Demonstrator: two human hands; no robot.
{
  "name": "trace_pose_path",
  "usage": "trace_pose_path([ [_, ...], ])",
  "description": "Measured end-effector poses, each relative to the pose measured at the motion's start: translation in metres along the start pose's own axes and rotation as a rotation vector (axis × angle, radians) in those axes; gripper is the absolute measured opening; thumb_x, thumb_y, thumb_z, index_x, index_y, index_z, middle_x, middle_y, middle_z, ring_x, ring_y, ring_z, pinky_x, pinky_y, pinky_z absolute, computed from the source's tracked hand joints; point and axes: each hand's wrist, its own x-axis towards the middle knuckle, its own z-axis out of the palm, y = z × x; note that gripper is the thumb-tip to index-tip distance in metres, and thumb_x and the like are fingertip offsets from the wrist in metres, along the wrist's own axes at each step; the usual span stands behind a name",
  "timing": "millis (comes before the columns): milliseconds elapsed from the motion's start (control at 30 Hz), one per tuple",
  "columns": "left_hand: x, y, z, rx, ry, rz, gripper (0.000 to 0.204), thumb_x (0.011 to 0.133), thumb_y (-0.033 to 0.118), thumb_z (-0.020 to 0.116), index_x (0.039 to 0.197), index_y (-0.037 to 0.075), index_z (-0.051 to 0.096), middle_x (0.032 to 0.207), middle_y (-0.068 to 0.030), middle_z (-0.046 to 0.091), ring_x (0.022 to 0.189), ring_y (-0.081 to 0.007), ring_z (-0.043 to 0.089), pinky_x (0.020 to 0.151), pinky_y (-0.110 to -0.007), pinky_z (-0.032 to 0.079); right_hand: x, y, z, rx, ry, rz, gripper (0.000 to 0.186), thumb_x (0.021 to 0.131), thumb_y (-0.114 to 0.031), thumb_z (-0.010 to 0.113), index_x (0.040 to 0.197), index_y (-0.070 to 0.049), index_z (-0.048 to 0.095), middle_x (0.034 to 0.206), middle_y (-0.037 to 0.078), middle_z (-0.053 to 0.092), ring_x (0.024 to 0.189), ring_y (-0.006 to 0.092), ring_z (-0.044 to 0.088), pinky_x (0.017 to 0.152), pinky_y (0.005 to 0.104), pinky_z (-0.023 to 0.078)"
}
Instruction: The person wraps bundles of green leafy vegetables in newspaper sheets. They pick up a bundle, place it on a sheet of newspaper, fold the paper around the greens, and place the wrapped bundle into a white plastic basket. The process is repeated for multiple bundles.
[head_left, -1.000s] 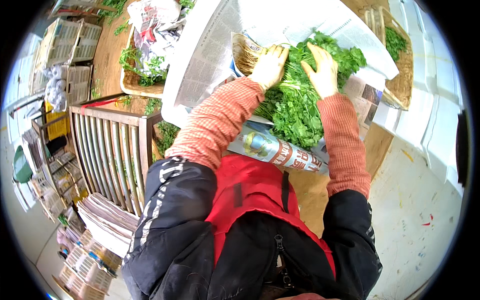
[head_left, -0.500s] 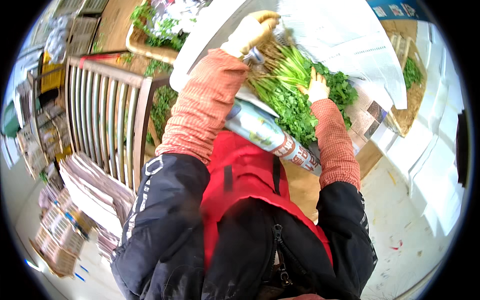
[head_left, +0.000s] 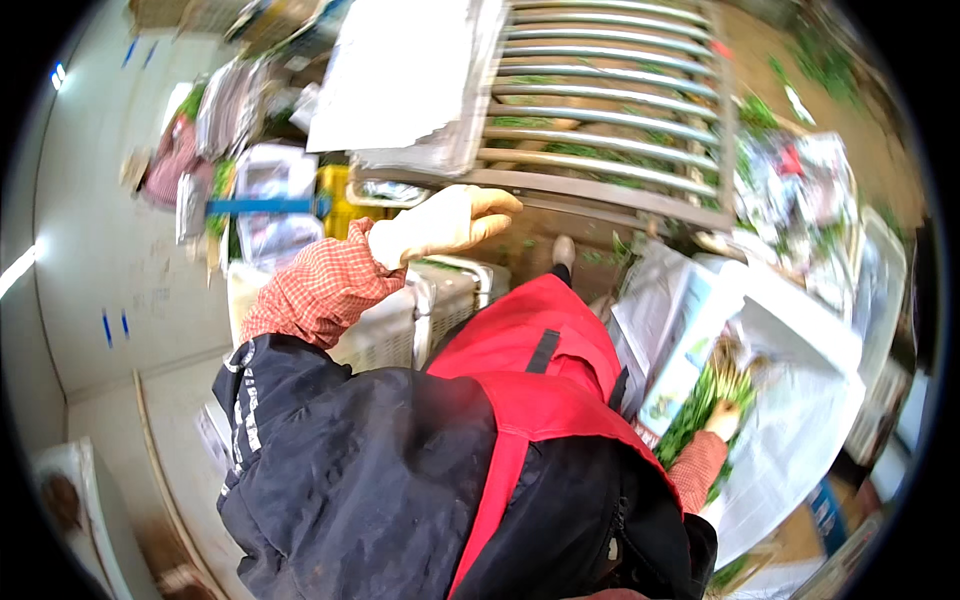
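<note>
My left hand (head_left: 450, 222), in a cream glove, is raised in mid-air below a stack of pale paper sheets (head_left: 395, 75), its fingers stretched out with nothing in them. My right hand (head_left: 722, 420) grips a leafy bunch of greens (head_left: 708, 385) with pale roots, its fingers partly hidden among the stems. The bunch lies on paper in a white box (head_left: 810, 310) at my right, beside a printed light-blue roll (head_left: 675, 355). My red apron (head_left: 540, 320) is between my hands.
A slatted metal rack (head_left: 600, 70) stands ahead, with stray greens beneath. A tray of crumpled paper (head_left: 790, 180) is at the upper right. A yellow crate (head_left: 338, 185), a white crate (head_left: 455, 300) and piles of paper (head_left: 225, 105) stand to the left.
The view has swung sharply left toward the rack and paper stack. My left hand has left the greens and swung outward, fingers extended; my right hand stayed at the bunch.
</note>
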Motion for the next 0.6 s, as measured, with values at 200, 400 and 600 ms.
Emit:
trace_pose_path([
  [200, 0.039, -0.064, 0.02, -0.187, 0.571, -0.265, 0.03, 0.09, 0.012, 0.052, 0.118, 0.002, 0.055, 0.112, -0.0101, 0.061, 0.103, -0.018, 0.057, 0.089, -0.03, 0.045, 0.179, -0.029, 0.065, -0.41, -0.121, -0.059, 0.027, 0.084, -0.019, 0.058, 0.101, 0.002, 0.061, 0.093, 0.023, 0.063, 0.084, 0.0338, 0.062, 0.075, 0.0392, 0.049],
  [400, -0.151, -0.112, 0.034, -0.266, 1.371, -0.45, 0.027, 0.094, 0.014, 0.049, 0.114, -0.001, 0.058, 0.095, -0.0104, 0.065, 0.093, -0.0155, 0.061, 0.088, -0.027, 0.046, 0.214, -0.054, 0.028, -0.559, -0.003, -0.136, 0.03, 0.086, -0.021, 0.056, 0.105, 0.002, 0.06, 0.099, 0.021, 0.063, 0.09, 0.0318, 0.061, 0.08, 0.0376, 0.048],
  [600, -0.264, -0.175, 0.12, -0.413, 1.798, -0.637, 0.028, 0.092, 0.015, 0.051, 0.114, -0.001, 0.057, 0.103, -0.012, 0.064, 0.097, -0.017, 0.06, 0.089, -0.027, 0.046, 0.248, -0.158, -0.045, -0.4, 0.292, -0.363, 0.034, 0.088, -0.023, 0.054, 0.11, 0.002, 0.059, 0.105, 0.019, 0.062, 0.096, 0.0297, 0.06, 0.085, 0.036, 0.047],
])
